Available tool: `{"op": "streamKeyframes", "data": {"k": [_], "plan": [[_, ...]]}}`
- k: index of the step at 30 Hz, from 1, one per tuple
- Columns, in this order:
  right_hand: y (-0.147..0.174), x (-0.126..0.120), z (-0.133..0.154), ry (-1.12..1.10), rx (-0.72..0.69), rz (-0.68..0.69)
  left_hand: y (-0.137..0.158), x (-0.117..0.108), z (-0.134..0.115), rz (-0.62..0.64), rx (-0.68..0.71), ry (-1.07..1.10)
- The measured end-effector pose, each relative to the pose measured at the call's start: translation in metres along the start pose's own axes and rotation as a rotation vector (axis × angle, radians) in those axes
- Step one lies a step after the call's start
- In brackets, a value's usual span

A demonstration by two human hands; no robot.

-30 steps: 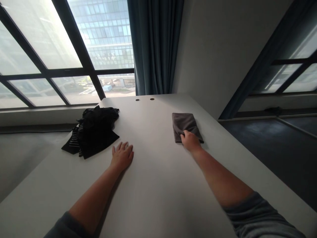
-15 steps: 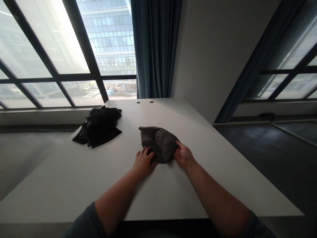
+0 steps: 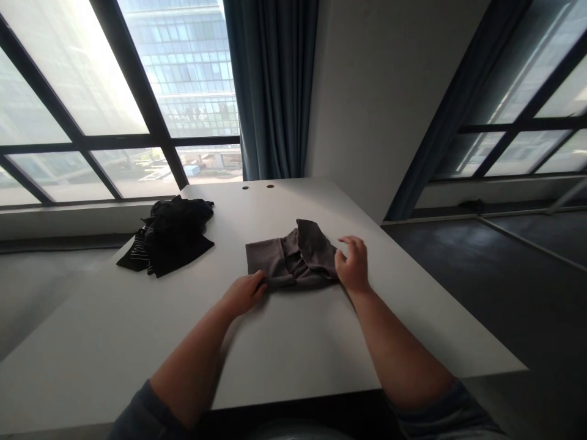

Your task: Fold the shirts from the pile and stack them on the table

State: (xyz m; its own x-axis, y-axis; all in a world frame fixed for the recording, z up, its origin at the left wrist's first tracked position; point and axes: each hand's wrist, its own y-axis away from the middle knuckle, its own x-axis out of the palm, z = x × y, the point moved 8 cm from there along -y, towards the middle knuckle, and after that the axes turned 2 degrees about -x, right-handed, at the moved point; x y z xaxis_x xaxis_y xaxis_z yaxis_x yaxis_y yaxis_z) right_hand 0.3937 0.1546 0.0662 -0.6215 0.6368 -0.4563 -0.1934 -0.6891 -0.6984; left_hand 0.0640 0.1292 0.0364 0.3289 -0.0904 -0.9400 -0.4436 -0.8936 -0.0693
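Observation:
A grey-brown cloth garment (image 3: pixel 275 256) lies partly crumpled in the middle of the white table (image 3: pixel 293 342). Its left part is spread fairly flat, while the right part is bunched, with one flap standing up. My left hand (image 3: pixel 245 291) is closed on the near left edge of the cloth, thumb on top. Beside the right end, my right hand (image 3: pixel 353 264) has its fingers raised, curved and apart; its lower edge is close to the cloth, and whether they touch I cannot tell.
A pile of black clothes (image 3: pixel 177 235), one with thin white stripes, sits at the table's left edge. Two round holes (image 3: pixel 270 186) mark the far end. Behind are a blue curtain (image 3: pixel 275 91) and windows (image 3: pixel 197 79).
The garment has been turned and spread further leftward, and a flap now stands up on its right. My left hand moved left to its edge; my right hand let go and lifted its fingers.

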Motion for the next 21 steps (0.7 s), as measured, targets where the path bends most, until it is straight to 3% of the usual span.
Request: {"op": "streamKeyframes", "data": {"k": [3,4,6,11,15,21], "plan": [[0.026,0.052,0.029,-0.003,-0.189,0.463,0.008,-0.004,-0.008,0.082,0.106,0.066],[0.036,0.065,0.031,0.023,-0.197,0.563,0.010,-0.005,-0.011,0.101,0.123,0.087],[0.047,0.079,0.027,0.101,-0.180,0.635,0.013,-0.005,-0.014,0.130,0.131,0.107],[0.034,0.068,0.004,0.214,-0.057,0.539,0.012,-0.002,-0.017,0.180,0.117,0.067],[0.014,0.048,-0.023,0.222,0.151,0.432,0.016,0.000,-0.025,0.226,0.119,0.083],[-0.009,0.001,-0.087,0.129,0.452,0.013,0.032,0.008,-0.060,0.473,0.292,0.450]]}}
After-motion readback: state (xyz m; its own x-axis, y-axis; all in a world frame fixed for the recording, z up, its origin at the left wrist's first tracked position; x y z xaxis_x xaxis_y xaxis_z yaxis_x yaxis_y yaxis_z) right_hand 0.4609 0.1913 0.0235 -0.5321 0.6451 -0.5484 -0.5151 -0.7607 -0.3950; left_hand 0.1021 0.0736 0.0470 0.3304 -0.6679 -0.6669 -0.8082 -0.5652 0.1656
